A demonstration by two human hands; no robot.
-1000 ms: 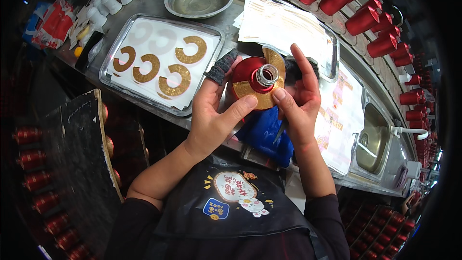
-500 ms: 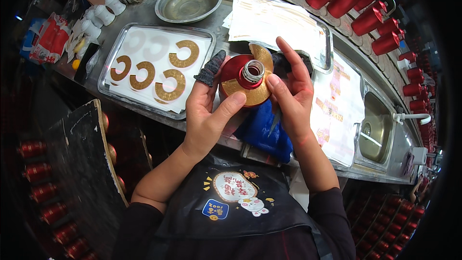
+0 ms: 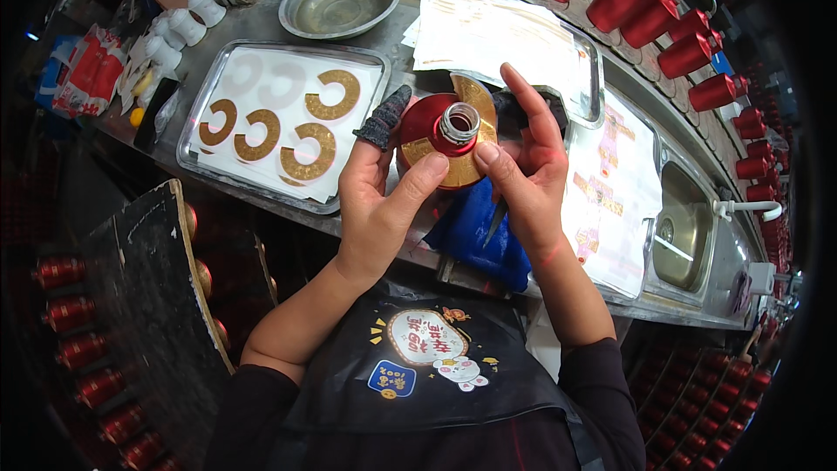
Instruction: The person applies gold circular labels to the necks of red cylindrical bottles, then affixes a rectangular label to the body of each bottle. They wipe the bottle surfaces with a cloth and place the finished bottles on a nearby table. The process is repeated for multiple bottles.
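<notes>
Between my hands is a red bottle (image 3: 419,119) with a threaded, clear neck, seen from above. A gold C-shaped decal (image 3: 460,174) lies on its shoulder around the neck. One end of the decal sticks out past the bottle's edge at the far right. My left hand (image 3: 377,201) is wrapped around the left side, its thumb pressing the near left part of the decal; a dark knit cover is on one finger. My right hand (image 3: 534,166) grips the right side, thumb on the decal near the neck and index finger stretched up.
A metal tray (image 3: 193,113) with gold C-shaped decals on white paper lies left. Behind are a metal bowl (image 3: 340,2) and stacked white sheets (image 3: 488,35). Patterned sheets (image 3: 623,244) and a sink (image 3: 684,235) are right. A blue cloth (image 3: 479,240) hangs at the counter edge.
My right thumb has slid a little left along the decal, and the left thumb has shifted up slightly. The red bottles on the curved line at the back have moved right and nearer.
</notes>
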